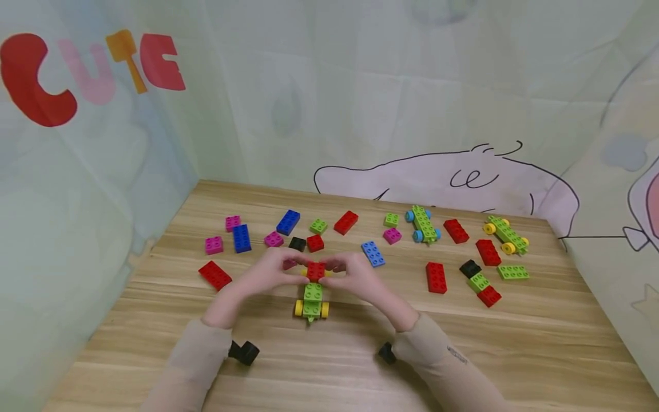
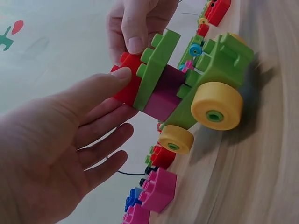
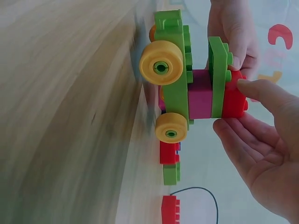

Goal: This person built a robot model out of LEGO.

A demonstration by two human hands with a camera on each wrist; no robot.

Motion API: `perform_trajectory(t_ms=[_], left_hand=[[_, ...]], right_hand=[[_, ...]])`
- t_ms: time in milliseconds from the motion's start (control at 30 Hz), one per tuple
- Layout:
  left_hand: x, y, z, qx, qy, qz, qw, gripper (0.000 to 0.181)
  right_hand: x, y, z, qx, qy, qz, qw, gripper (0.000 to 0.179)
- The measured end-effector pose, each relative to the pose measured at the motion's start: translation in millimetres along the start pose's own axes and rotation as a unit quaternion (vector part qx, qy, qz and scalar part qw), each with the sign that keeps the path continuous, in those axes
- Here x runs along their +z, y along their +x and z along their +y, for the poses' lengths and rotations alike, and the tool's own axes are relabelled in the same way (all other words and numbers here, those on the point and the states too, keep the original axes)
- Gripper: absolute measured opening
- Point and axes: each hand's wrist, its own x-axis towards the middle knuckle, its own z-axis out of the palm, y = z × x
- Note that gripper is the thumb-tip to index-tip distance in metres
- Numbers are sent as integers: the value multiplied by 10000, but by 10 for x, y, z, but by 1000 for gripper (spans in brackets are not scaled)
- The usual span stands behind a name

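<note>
In front of the person stands a toy car with a green wheeled base (image 1: 311, 312) and yellow wheels (image 3: 161, 65). A magenta brick (image 3: 201, 95) sits on the base, under a green brick (image 2: 156, 70) that overhangs it. Topping the stack is a red brick (image 1: 316, 270). The left hand (image 1: 272, 268) pinches one side of this red brick, thumb on its studded part and index finger below. From the opposite side the right hand (image 1: 355, 273) grips the same brick between thumb and fingers.
Loose bricks lie across the table behind the hands, among them a blue brick (image 1: 241, 238) and a red brick (image 1: 436, 277). Two more wheeled bases, one blue-wheeled (image 1: 423, 224) and one yellow-wheeled (image 1: 507, 234), stand at the back right. A printed curtain (image 1: 288, 103) borders the table.
</note>
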Motion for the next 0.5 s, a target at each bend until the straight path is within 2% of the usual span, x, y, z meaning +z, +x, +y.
perform_trajectory(t_ms=[233, 500], left_hand=[[-131, -56, -74, -256, 111, -107, 9996, 38], [-223, -95, -84, -189, 238, -300, 9991, 38]], right_hand=[[102, 116, -60, 117, -31, -98, 9999, 37], [175, 172, -76, -48, 32, -60, 10000, 36]])
